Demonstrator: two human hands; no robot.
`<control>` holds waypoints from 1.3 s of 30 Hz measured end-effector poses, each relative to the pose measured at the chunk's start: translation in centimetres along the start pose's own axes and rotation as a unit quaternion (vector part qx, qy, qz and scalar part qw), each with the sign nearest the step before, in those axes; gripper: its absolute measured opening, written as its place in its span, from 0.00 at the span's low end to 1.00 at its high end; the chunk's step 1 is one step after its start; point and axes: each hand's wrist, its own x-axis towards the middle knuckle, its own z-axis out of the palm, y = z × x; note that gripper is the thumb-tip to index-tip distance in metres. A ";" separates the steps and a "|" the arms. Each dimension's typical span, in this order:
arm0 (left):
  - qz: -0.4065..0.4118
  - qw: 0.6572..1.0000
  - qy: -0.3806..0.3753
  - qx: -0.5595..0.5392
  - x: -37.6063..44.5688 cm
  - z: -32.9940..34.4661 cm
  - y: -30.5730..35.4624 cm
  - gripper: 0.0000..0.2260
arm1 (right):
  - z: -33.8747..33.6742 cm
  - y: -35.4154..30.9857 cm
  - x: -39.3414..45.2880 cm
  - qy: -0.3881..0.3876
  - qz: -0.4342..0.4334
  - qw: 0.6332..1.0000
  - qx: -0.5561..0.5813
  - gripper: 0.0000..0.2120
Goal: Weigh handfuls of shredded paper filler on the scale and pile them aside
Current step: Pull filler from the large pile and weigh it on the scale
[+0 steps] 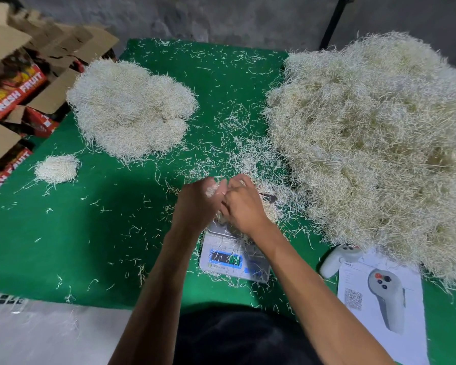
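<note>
Hands met over the scale, which sat on the green worktop near its front edge, just below centre of the view. Left hand had its fingers curled round a small tuft of shredded paper filler, white strands poking out at the top of the fist. Right hand pressed close against the left, fingers bent inward onto the same clump; how firm that grip was, probably a pinch, could not be told since the hands covered each other. More filler lay on the scale platform under the hands, mostly hidden. Scale display was lit blue, digits blurred.

Big heap of filler filled the right side of the worktop, well apart from the weighed pile at the left rear. Small separate portion sat near the left edge, in front of that pile. Loose strands were scattered all over the cloth between them.

White controller lay just right of the scale, touching a printed sheet showing a similar device. Red fruit cartons stood off the worktop's left side.
</note>
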 end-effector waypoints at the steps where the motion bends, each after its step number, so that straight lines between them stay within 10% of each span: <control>1: 0.000 1.000 -0.010 0.012 -0.1 -0.2 -0.3 0.11 | -0.4 0.9 0.4 0.002 0.034 0.999 -0.002 0.17; 11: -0.129 0.984 0.055 -0.109 -0.4 0.5 -1.7 0.07 | -3.3 4.0 1.9 -0.122 0.057 0.991 0.020 0.23; 19: -0.201 0.951 0.092 -0.214 1.3 -0.4 -0.9 0.10 | -5.6 2.4 1.2 0.111 0.149 0.958 0.221 0.09; 22: -0.163 0.947 0.032 -0.275 2.8 -0.4 1.6 0.14 | -6.2 0.9 1.5 -0.030 0.063 0.960 0.272 0.21; 25: -0.099 0.934 -0.107 -0.326 4.0 0.1 4.0 0.22 | -5.9 0.8 2.0 -0.014 0.032 0.962 0.272 0.19; 29: -0.058 0.938 -0.104 -0.324 4.3 -0.5 4.0 0.13 | -7.7 5.3 3.0 0.095 0.184 0.919 0.337 0.07; 32: -0.117 0.940 -0.001 -0.319 3.9 -1.0 2.0 0.12 | -10.3 10.8 2.4 0.281 0.305 0.865 0.282 0.19; 35: -0.196 0.937 0.014 -0.289 2.8 0.0 -0.7 0.09 | -10.0 13.9 0.6 0.202 0.373 0.899 0.112 0.41; 39: -0.221 0.952 -0.005 -0.212 2.3 2.5 -2.8 0.08 | -5.7 12.6 -2.1 0.133 0.374 0.912 0.101 0.34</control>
